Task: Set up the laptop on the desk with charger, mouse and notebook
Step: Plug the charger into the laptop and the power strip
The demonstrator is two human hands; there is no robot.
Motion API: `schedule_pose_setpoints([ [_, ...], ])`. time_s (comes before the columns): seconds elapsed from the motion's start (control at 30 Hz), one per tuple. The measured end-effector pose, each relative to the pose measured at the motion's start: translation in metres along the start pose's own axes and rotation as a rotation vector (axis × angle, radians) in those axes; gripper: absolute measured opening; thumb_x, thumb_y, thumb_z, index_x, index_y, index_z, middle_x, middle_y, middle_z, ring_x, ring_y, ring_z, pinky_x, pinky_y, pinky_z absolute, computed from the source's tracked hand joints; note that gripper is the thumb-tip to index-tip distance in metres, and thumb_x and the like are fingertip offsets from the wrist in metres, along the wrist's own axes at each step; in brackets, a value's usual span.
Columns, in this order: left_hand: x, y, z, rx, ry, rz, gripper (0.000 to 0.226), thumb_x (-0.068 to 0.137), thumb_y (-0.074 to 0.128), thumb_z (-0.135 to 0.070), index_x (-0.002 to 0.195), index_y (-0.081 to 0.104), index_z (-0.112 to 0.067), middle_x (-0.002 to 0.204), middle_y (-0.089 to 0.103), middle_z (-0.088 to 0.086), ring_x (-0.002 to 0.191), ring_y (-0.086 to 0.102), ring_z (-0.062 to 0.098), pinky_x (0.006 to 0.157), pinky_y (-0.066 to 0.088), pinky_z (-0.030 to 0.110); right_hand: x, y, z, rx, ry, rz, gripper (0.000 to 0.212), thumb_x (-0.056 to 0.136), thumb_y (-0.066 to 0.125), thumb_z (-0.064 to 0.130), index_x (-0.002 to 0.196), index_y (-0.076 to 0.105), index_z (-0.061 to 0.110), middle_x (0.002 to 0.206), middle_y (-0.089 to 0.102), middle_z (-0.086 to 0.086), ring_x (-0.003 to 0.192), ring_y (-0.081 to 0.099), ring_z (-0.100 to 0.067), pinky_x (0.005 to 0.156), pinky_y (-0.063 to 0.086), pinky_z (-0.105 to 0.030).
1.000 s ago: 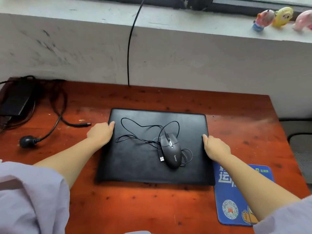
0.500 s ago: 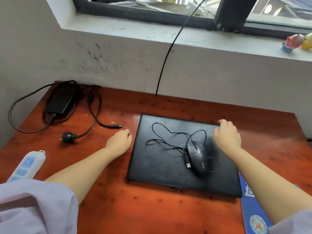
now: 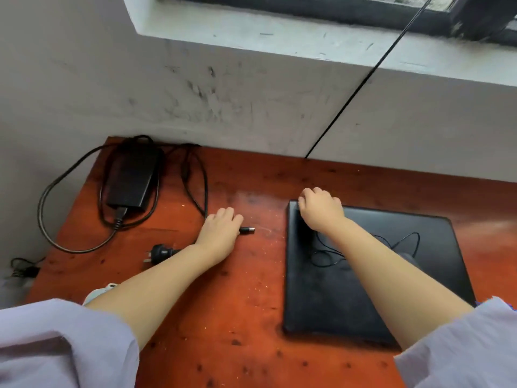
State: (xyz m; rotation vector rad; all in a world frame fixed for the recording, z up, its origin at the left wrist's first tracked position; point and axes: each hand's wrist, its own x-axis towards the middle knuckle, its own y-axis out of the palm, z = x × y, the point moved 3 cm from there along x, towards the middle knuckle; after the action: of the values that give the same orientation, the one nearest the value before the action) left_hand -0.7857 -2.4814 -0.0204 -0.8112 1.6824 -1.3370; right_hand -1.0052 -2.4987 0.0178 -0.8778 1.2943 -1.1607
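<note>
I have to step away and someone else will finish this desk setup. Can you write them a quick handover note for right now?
Left hand: closed over the charger cable just behind the barrel plug, on the desk.
Right hand: resting on the far left corner of the closed laptop.
Charger brick lies at the far left corner, its wall plug loose on the desk.
Mouse mostly hidden under the right forearm; its cable lies on the lid.
Done: laptop placed.
Left: plug in charger, move mouse off, open lid. No notebook in view.
</note>
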Motion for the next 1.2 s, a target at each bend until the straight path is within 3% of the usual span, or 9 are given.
schedule_pose_setpoints([
  [0.07,0.008,-0.004,-0.003,-0.062,0.035,-0.053,0.017,0.094,0.045,-0.023,0.108,0.049,-0.014,0.106,0.056,0.008,0.099,0.051,0.031,0.079,0.039,0.039,0.011,0.010,0.001,-0.023,-0.012,0.090,0.039,0.099,0.029,0.034,0.116,0.053,0.009,0.120,0.054,-0.016,0.112,0.050,-0.035,0.091,0.040,-0.045],
  [0.2,0.023,-0.008,-0.014,-0.203,0.100,-0.091,0.015,0.096,0.044,-0.024,0.105,0.050,-0.014,0.099,0.063,0.008,0.091,0.058,0.031,0.075,0.041,0.039,0.025,0.022,0.001,-0.032,-0.095,0.084,0.043,0.097,0.030,0.044,0.109,0.057,0.013,0.113,0.057,-0.014,0.106,0.052,-0.035,0.085,0.043,-0.043],
  [0.3,0.031,-0.006,-0.019,-0.266,0.134,-0.071,0.017,0.096,0.044,-0.025,0.103,0.051,-0.011,0.099,0.063,0.008,0.094,0.057,0.031,0.080,0.041,0.040,0.031,0.026,-0.004,0.039,-0.141,-0.016,0.042,0.097,0.034,0.040,0.090,0.061,0.009,0.098,0.062,-0.016,0.094,0.057,-0.037,0.072,0.042,-0.037],
  [0.43,0.038,-0.008,-0.022,-0.350,0.135,-0.092,0.018,0.095,0.046,-0.025,0.100,0.053,-0.010,0.097,0.064,0.008,0.093,0.057,0.030,0.082,0.043,0.039,0.035,0.025,-0.008,0.097,-0.155,-0.085,0.040,0.096,0.035,0.038,0.065,0.049,0.016,0.075,0.068,-0.016,0.078,0.061,-0.037,0.056,0.030,-0.033],
  [0.63,0.043,-0.022,-0.031,-0.428,0.181,-0.157,0.018,0.094,0.049,-0.023,0.103,0.058,-0.011,0.097,0.066,0.006,0.096,0.058,0.027,0.084,0.042,0.038,0.034,0.020,-0.006,0.084,-0.134,-0.107,0.048,0.096,0.030,0.041,0.068,0.058,0.014,0.075,0.070,-0.013,0.081,0.062,-0.035,0.060,0.031,-0.032],
  [0.8,0.039,-0.034,-0.034,-0.459,0.228,-0.214,0.017,0.093,0.051,-0.020,0.101,0.060,-0.009,0.095,0.068,0.007,0.092,0.059,0.028,0.083,0.044,0.040,0.035,0.006,-0.012,0.168,-0.088,-0.069,0.055,0.095,0.032,0.042,0.049,0.034,0.013,0.046,0.045,0.001,0.060,0.047,-0.030,0.047,0.024,-0.030],
  [0.9,0.038,-0.040,-0.035,-0.448,0.252,-0.233,0.016,0.093,0.051,-0.019,0.100,0.061,-0.008,0.094,0.067,0.008,0.090,0.059,0.028,0.082,0.044,0.038,0.035,0.002,-0.015,0.199,-0.074,-0.061,0.055,0.095,0.032,0.042,0.049,0.031,0.011,0.045,0.043,-0.001,0.057,0.045,-0.029,0.046,0.023,-0.024],
  [1.2,0.038,-0.045,-0.045,-0.363,0.300,-0.189,0.019,0.095,0.046,-0.019,0.102,0.059,-0.007,0.093,0.065,0.010,0.090,0.056,0.029,0.081,0.041,0.037,0.030,0.005,-0.007,0.193,-0.096,-0.066,0.055,0.095,0.033,0.039,0.047,0.026,0.014,0.042,0.039,0.001,0.045,0.040,-0.011,0.045,0.023,-0.025],
])
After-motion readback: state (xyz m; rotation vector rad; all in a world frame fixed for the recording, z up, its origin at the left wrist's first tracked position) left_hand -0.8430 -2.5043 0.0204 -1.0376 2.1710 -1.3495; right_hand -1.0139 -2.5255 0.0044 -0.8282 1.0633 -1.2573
